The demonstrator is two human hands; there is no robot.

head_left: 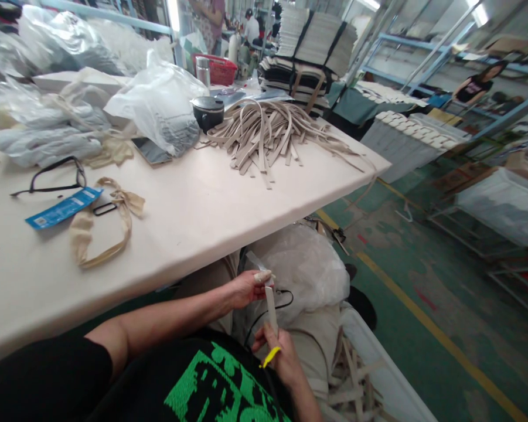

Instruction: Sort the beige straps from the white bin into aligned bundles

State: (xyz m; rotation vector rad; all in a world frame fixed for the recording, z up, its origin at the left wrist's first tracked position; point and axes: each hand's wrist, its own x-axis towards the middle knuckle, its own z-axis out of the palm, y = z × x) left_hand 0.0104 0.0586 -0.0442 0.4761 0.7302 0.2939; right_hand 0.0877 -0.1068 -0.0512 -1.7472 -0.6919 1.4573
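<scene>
Over my lap, a short flat beige strip (271, 308) runs between my two hands. My left hand (246, 288) is closed in a pinch at the strip's upper end, with a pale covering on its thumb. Just above those fingers a thin clear sliver (255, 259) sticks up; whether it is held, I cannot tell. My right hand (279, 350) grips the lower end between thumb and fingers. A bright yellow band (270, 356) lies across the right hand. Behind the hands, a thin black cord (285, 299) loops in front of a clear plastic bag (305, 272).
A pile of beige strips (268, 132) lies on the white table (193, 217), near a black lidded pot (208, 112) and plastic bags (158, 99). Glasses (55, 176), a blue packet (64, 208) and a tan band (114, 249) lie left. More strips fill a white bin (391, 375) at my right.
</scene>
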